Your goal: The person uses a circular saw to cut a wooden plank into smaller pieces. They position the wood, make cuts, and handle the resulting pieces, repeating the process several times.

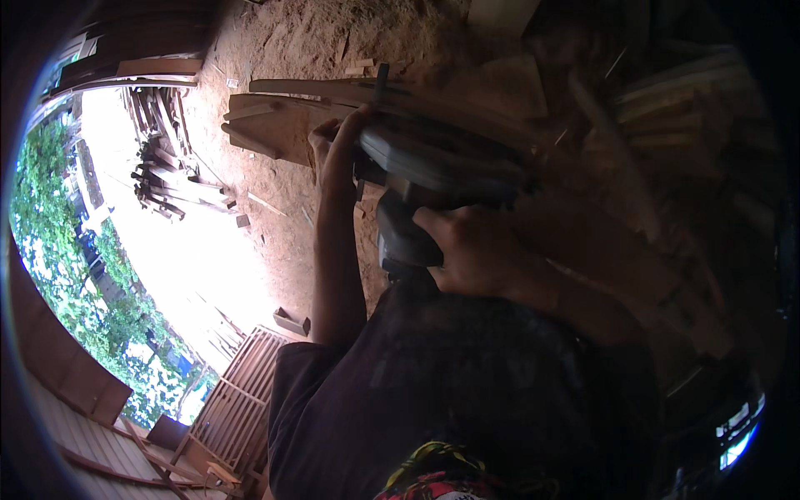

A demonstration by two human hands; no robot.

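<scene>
My right hand [475,242] is closed over a smooth dark-grey rounded piece [407,237], with the thumb lying on its upper side. Just beyond it sits a long grey rounded body [442,158], which looks like part of a machine or power tool; shadow hides its exact kind. My left hand [337,137] reaches to the left end of that body. Its fingers are bent at a dark part there, and I cannot make out what they grip. Past my left hand, long brown boards [279,121] lie over the ground, and a narrow upright bar [382,82] stands beside them.
Wood offcuts [171,179] lie heaped on the bright ground at the left. A slatted wooden frame [237,387] stands at the lower left. More planks [675,108] are stacked in the shade at the right. Sawdust-coloured dirt [287,50] covers the ground ahead.
</scene>
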